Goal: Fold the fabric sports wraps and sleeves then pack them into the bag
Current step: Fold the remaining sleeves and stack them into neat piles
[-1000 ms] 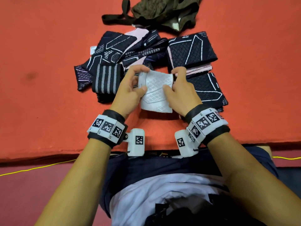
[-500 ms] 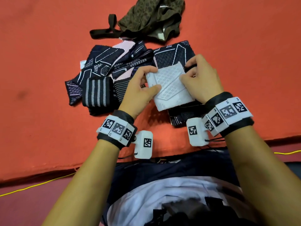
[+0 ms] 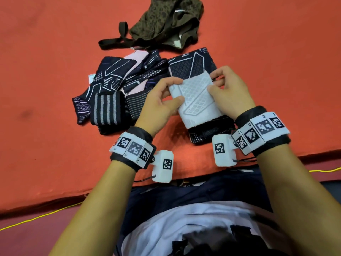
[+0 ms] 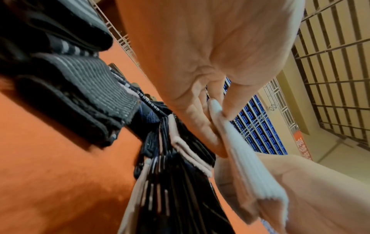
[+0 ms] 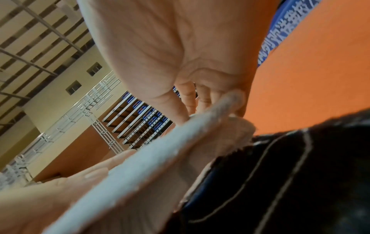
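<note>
A folded white patterned sleeve (image 3: 196,97) is held in the air between both hands. My left hand (image 3: 162,100) pinches its left edge, thumb on top; in the left wrist view the white sleeve (image 4: 240,152) runs between thumb and fingers. My right hand (image 3: 228,91) pinches its right edge, where the white sleeve (image 5: 160,152) shows edge-on. Under them lies a stack of folded dark sleeves (image 3: 191,65). A loose heap of dark patterned wraps (image 3: 118,84) lies to the left. The olive bag (image 3: 166,21) lies slack at the far side, strap out left.
Everything lies on an orange mat (image 3: 46,71) whose near edge (image 3: 55,200) runs just before my lap. A yellow cord (image 3: 36,217) trails on the floor below that edge. A folded grey-striped black wrap (image 3: 108,109) sits at the heap's near left.
Both hands have carried the white sleeve from the middle to the right, over the stack of folded dark sleeves. The grip on both edges is unchanged.
</note>
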Available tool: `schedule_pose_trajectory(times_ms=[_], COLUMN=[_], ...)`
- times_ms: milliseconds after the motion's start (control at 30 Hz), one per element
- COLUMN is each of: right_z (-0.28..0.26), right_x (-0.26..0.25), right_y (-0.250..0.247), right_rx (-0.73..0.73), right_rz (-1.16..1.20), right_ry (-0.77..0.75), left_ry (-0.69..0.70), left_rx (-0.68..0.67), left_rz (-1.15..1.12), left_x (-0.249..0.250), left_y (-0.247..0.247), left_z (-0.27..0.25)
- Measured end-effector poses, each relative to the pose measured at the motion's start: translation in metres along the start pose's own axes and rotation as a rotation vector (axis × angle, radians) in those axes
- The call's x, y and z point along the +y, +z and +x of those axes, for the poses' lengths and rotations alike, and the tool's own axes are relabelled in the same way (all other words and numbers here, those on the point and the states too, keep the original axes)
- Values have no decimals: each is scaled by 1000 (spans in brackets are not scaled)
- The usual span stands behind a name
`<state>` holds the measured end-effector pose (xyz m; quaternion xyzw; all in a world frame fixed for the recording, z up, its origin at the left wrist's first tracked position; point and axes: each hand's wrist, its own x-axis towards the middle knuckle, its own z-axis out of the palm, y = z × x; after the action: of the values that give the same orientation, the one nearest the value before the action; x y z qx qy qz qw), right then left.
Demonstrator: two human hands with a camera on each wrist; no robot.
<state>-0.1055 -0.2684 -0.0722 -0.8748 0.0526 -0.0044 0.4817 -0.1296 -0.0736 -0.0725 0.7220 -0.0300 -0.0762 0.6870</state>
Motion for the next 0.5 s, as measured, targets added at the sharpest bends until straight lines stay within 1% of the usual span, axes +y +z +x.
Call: schedule_pose_trajectory(times_ms=[67, 167, 267, 433, 500], right_z=[0, -2, -6, -9, -8], right_x=[7, 19, 29, 27, 28], right_y=[-8, -15, -17, -26, -25], right_rx=[39, 39, 47, 104, 89], right_rz=[-67, -151, -191, -197, -218], right_ry=[22, 59, 88, 93, 102], left_ry=[-42, -71, -54, 5, 7], left_rx=[-46, -74, -65, -40, -28], left_rz=[32, 128, 191, 186, 225], left_x=[-5, -14, -23, -27, -29], left_y=[8, 21, 31, 34, 34], left_z=[5, 11, 13, 13, 13])
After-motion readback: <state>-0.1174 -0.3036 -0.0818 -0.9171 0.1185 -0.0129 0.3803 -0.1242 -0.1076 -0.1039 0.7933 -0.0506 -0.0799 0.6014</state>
